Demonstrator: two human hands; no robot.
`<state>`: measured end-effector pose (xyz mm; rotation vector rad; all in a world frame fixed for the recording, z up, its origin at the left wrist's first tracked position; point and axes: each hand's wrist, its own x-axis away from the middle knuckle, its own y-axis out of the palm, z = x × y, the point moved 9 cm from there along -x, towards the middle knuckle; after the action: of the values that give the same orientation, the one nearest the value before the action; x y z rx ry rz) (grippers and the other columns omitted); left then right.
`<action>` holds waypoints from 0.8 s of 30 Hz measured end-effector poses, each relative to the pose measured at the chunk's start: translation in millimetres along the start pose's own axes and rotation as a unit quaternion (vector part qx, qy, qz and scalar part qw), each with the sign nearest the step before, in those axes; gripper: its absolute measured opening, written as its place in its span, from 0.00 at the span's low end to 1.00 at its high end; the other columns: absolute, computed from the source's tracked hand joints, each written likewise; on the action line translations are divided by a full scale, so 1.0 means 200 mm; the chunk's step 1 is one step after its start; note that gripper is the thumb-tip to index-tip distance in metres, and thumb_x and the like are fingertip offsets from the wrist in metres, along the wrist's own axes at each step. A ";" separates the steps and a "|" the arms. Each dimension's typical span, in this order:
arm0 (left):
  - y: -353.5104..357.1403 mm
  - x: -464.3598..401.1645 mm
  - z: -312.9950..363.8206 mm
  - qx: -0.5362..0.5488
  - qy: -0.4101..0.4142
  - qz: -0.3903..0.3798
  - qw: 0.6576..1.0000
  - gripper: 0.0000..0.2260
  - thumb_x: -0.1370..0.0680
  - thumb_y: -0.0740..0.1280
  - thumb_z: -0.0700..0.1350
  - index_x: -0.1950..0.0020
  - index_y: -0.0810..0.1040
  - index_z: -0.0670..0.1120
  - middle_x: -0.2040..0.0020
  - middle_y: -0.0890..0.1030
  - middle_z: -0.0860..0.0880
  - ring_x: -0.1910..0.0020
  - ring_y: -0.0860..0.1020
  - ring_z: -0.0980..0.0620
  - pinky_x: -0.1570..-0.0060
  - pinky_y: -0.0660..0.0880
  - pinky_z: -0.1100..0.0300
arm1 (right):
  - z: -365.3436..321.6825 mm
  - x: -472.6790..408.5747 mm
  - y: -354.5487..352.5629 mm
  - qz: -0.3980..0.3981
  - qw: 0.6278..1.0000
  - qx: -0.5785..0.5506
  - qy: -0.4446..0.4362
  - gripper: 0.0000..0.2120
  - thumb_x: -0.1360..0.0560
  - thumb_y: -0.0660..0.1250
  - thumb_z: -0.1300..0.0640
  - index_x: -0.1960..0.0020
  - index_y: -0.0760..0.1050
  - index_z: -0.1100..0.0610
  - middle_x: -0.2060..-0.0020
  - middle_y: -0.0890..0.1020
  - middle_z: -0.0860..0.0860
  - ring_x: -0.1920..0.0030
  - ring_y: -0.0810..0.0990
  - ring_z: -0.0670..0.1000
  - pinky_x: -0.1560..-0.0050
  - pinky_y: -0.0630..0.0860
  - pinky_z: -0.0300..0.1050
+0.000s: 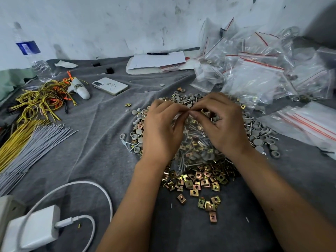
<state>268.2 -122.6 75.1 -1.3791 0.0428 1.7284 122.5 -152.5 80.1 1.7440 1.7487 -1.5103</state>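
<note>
A small clear plastic bag (196, 142) holding screws, grey caps and brass clips hangs between my hands over a heap of hardware. My left hand (161, 130) and my right hand (221, 124) both pinch the bag's top edge, fingertips meeting at the middle. Under and around the bag lie brass-coloured square clip nuts (200, 180), grey round caps (261, 135) and long screws (192, 164) on a grey cloth (101, 142).
A pile of zip bags with red strips (258, 70) fills the right. Left are yellow and grey cable ties (27, 140), looped wires (41, 100), a water bottle (32, 51), a phone (110, 86). A white charger and cable (36, 231) lie front left; notepad with pen (156, 60) behind.
</note>
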 end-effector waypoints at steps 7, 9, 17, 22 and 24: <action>0.02 0.00 0.00 0.007 0.005 -0.027 1.000 0.02 0.20 0.72 0.39 0.50 0.85 0.41 0.54 0.84 0.50 0.52 0.77 0.46 0.53 0.73 0.52 | 0.00 0.00 0.01 -0.011 1.000 0.007 -0.007 0.05 0.22 0.73 0.59 0.49 0.84 0.61 0.54 0.82 0.52 0.51 0.78 0.51 0.53 0.76 0.47; 0.03 0.00 0.00 0.011 0.006 -0.031 0.999 0.02 0.20 0.72 0.39 0.50 0.84 0.42 0.54 0.83 0.51 0.51 0.76 0.47 0.53 0.73 0.53 | -0.01 0.00 0.01 -0.013 1.000 0.002 -0.010 0.05 0.22 0.73 0.59 0.50 0.83 0.61 0.55 0.82 0.52 0.51 0.78 0.52 0.53 0.76 0.49; 0.03 0.00 -0.03 0.021 0.000 -0.032 0.999 0.02 0.21 0.74 0.41 0.51 0.85 0.43 0.55 0.84 0.53 0.52 0.76 0.49 0.52 0.73 0.55 | -0.02 0.00 0.03 -0.039 0.999 -0.016 -0.011 0.04 0.22 0.72 0.62 0.53 0.81 0.63 0.56 0.81 0.53 0.52 0.77 0.54 0.52 0.75 0.53; 0.02 0.00 -0.05 0.019 -0.009 -0.034 0.999 0.02 0.22 0.75 0.40 0.54 0.84 0.43 0.56 0.83 0.54 0.52 0.75 0.50 0.53 0.72 0.55 | 0.00 0.00 0.04 -0.048 0.999 -0.014 0.003 0.04 0.21 0.71 0.62 0.51 0.81 0.63 0.55 0.81 0.53 0.51 0.77 0.55 0.50 0.75 0.53; 0.02 0.00 -0.05 0.022 -0.012 -0.036 0.999 0.02 0.22 0.75 0.40 0.54 0.84 0.43 0.57 0.83 0.54 0.53 0.75 0.51 0.54 0.71 0.57 | 0.01 0.00 0.05 -0.058 0.998 -0.012 0.007 0.04 0.21 0.71 0.61 0.50 0.82 0.62 0.54 0.81 0.52 0.49 0.77 0.55 0.49 0.75 0.53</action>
<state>272.3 -129.9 69.3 -1.3120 0.0183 1.6750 130.0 -155.2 74.4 1.6712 1.8972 -1.5200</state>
